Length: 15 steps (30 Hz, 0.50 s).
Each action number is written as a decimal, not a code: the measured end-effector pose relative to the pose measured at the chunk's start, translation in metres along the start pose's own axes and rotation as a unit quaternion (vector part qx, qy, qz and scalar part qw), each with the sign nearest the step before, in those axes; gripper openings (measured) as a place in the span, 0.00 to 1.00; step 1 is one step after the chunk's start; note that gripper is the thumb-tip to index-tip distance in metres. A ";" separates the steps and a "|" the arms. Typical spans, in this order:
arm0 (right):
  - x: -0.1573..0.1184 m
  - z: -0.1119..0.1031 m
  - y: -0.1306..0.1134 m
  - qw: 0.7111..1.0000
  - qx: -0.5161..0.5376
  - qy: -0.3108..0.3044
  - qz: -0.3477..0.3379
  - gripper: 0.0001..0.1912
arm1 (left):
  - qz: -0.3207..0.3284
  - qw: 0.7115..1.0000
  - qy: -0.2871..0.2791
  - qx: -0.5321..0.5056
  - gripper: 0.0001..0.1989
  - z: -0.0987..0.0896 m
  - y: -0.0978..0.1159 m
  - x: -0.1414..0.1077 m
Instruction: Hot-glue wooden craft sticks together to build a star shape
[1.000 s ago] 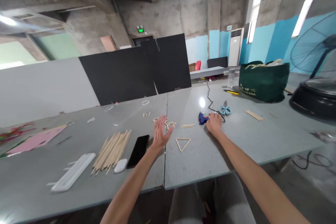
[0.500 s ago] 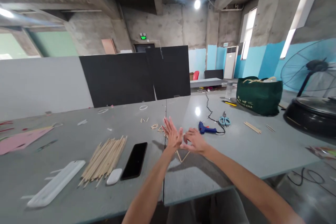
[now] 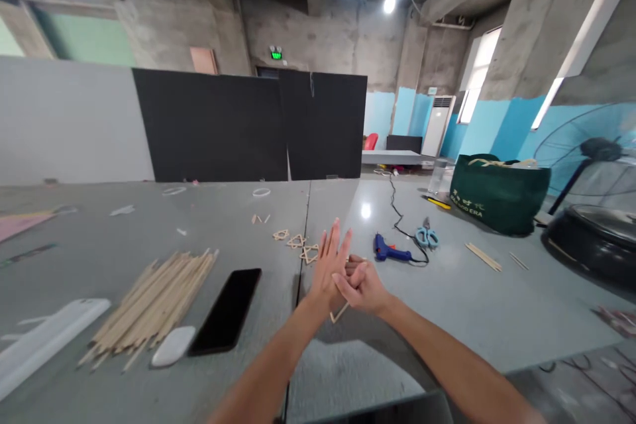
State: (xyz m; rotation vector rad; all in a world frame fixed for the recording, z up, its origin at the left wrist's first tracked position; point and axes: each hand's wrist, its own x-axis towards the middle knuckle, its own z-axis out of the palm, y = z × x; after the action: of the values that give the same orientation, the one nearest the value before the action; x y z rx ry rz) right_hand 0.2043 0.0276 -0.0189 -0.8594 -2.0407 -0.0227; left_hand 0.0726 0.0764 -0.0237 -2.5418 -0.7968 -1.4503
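My left hand (image 3: 328,273) is raised above the table with its fingers stretched out, and no object shows in it. Wrapped round the thumb side of it is my right hand (image 3: 366,288), its thumb lying across my left hand. Partly hidden beneath both hands, a pointed frame of thin wooden sticks (image 3: 339,313) lies on the table. Small star shapes made of sticks (image 3: 297,241) lie just beyond my left hand. A blue hot glue gun (image 3: 390,249) rests to the right of my hands, with light-blue scissors (image 3: 427,236) beside its cable.
To the left lie a bundle of wooden sticks (image 3: 154,308), a white case (image 3: 173,346) and a black phone (image 3: 226,310). On the right are loose sticks (image 3: 483,256), a yellow cutter (image 3: 437,203), a green bag (image 3: 499,193) and a black lidded pan (image 3: 593,238).
My right hand has closed round the thumb side of my left hand; before, the two were side by side. The view has shifted, and the table items appear in slightly different places.
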 end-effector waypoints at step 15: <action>-0.007 -0.010 -0.001 0.994 0.051 0.022 -0.091 0.16 | 0.167 0.985 -0.014 -0.035 0.30 -0.024 0.016 0.008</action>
State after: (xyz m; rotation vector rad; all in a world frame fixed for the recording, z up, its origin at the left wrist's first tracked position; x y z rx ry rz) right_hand 0.2134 0.0200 -0.0178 -0.6037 -2.0536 -0.0371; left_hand 0.0653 0.0581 -0.0013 -2.5921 -0.3037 -1.3569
